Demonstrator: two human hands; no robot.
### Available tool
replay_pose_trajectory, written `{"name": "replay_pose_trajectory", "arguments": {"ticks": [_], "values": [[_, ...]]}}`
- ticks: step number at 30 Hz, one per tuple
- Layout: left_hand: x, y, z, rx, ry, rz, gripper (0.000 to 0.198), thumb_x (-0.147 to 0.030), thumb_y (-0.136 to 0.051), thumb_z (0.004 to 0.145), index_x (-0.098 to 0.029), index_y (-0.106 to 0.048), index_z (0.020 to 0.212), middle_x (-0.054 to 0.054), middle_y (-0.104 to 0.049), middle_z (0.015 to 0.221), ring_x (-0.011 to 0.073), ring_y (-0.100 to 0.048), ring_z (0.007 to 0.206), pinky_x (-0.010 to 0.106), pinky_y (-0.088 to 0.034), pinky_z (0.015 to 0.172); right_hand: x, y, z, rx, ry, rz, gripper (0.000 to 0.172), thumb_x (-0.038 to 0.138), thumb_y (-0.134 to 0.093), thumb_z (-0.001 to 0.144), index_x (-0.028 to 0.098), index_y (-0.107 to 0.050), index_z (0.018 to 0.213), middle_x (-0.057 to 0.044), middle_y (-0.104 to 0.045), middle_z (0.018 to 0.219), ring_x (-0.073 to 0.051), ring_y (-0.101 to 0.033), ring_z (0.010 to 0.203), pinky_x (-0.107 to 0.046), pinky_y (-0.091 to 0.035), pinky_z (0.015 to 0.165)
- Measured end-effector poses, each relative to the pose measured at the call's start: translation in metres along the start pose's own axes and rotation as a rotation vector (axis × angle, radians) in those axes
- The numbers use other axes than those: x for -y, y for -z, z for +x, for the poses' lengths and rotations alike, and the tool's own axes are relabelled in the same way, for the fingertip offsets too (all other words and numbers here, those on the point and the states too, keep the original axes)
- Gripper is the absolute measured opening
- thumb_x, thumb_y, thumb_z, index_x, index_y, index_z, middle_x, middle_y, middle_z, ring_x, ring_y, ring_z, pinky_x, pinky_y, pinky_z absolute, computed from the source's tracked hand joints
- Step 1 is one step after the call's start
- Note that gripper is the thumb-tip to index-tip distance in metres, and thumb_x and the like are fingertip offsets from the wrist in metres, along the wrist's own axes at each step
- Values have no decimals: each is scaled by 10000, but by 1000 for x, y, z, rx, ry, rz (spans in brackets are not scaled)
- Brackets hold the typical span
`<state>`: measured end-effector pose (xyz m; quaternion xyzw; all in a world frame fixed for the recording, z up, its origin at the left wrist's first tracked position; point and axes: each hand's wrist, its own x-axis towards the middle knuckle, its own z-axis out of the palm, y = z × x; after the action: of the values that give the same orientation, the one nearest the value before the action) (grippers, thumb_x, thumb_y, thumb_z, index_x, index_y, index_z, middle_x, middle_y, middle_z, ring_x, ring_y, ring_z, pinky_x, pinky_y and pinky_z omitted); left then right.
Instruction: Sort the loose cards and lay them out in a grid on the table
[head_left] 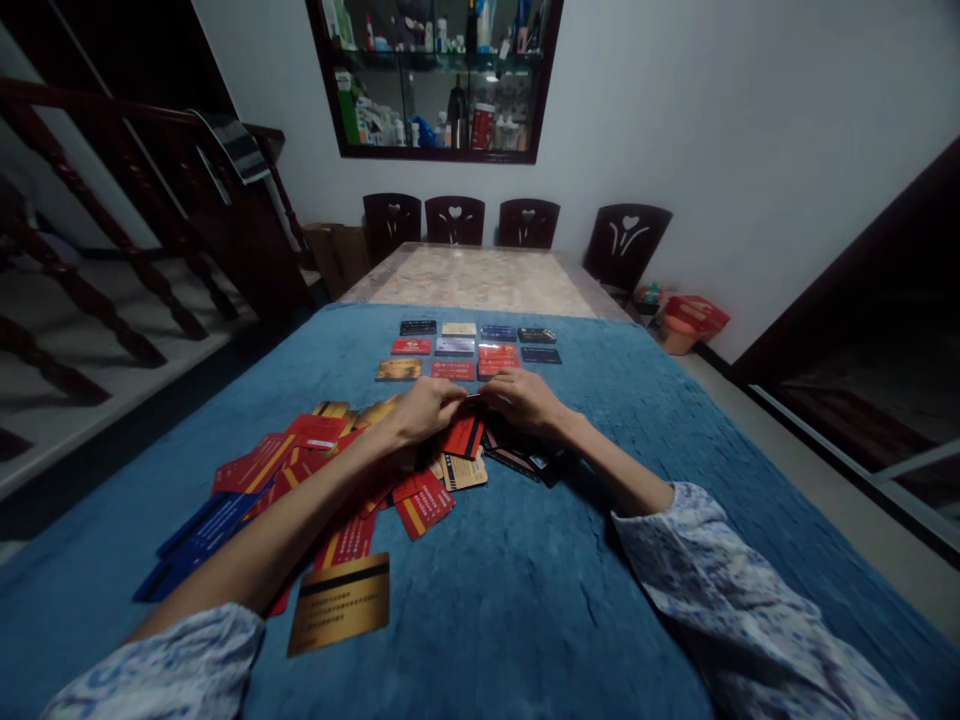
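Note:
My left hand [429,410] and my right hand [525,402] meet above the middle of the cloth, with fingers closed. Between their fingertips shows the thin edge of a card [474,397]; most of it is hidden. Just below, a red card with a black stripe [463,437] lies over a cream card [466,471]. Dark cards [517,460] lie beneath my right hand. Around and under my left forearm spreads a loose heap of red cards [424,505], blue cards [202,535] and a gold card [341,605]. Beyond my hands, cards stand in neat rows, including a gold one [399,370].
A blue cloth [525,600] covers the near part of the table, whose marbled top [487,275] shows at the far end. Dark chairs [454,220] stand behind it. At the right, a red bag [694,315] sits on an orange bin [677,338]. A stair railing [112,230] runs left.

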<state>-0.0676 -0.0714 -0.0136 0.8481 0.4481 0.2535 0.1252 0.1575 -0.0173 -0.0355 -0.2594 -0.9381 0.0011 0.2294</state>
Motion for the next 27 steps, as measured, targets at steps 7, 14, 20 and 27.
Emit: {"name": "replay_pose_trajectory", "arguments": {"ticks": [7, 14, 20, 27], "values": [[7, 4, -1, -4, 21, -48, 298, -109, -512, 854, -156, -798, 922, 49, -767, 812, 150, -647, 710, 256, -481, 679, 1, -2, -2, -20, -131, -13, 272, 237, -464, 1016, 227, -718, 1113, -85, -750, 1068, -189, -646, 914, -305, -445, 779], [13, -2, -1, -97, 76, -23, 423, -45, -542, 779, -183, -769, 1108, 73, -800, 1044, 201, -714, 890, 317, -552, 836, 2, -8, -3, -52, -204, 12, 316, 200, -533, 964, 241, -622, 1264, -100, -740, 1163, -215, -673, 997, -316, -479, 813], [17, -9, -2, -183, 100, 63, 400, -14, -506, 800, -155, -701, 1119, 57, -763, 908, 168, -673, 758, 269, -517, 746, 3, -14, -3, -45, -255, 11, 330, 182, -511, 951, 257, -589, 1264, -82, -751, 1143, -216, -691, 960, -302, -475, 783], [14, -12, -5, -175, 33, 72, 345, 5, -486, 807, -165, -623, 1074, 54, -719, 949, 169, -642, 814, 274, -498, 771, 2, -18, -4, -32, -251, 33, 363, 165, -513, 934, 290, -572, 1269, -58, -747, 1144, -216, -685, 972, -301, -479, 783]]}}
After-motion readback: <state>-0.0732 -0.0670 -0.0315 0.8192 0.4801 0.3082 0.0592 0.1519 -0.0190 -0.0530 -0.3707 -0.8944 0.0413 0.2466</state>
